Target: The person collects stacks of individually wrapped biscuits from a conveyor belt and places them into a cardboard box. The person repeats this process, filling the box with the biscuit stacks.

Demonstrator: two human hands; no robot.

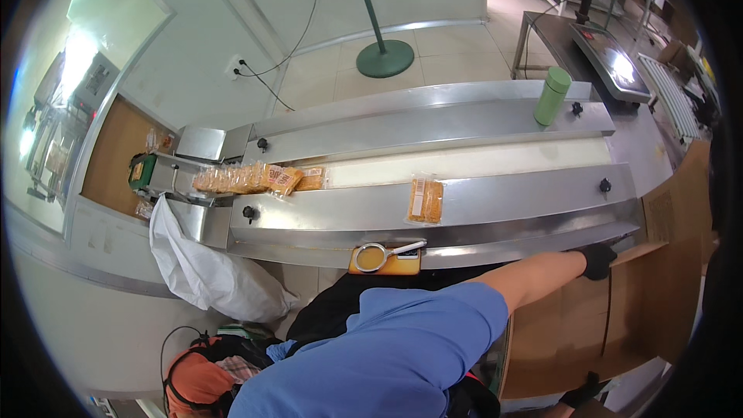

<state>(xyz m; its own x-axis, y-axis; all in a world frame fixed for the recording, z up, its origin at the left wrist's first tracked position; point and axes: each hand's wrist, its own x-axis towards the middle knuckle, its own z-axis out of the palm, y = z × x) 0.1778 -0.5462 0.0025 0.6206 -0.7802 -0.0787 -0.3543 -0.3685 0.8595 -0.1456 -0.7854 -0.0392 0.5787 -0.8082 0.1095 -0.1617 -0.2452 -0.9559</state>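
My left hand, in a black glove, grips the edge of a large open cardboard box at the right. My right hand, also black-gloved, is at the box's lower edge, its grip partly hidden. Beside the box runs a steel-sided conveyor with a pale belt. Wrapped golden-brown snack packs lie in an overlapping row at the belt's left end. A separate clear-wrapped pack rests on the near steel side. On the near ledge, a white-handled magnifying glass lies over an orange-cased phone.
A green bottle stands on the conveyor's far side. A fan stand is beyond it. At the back right, a bench scale sits on a metal table. A white sack leans at the left; another person is at lower left.
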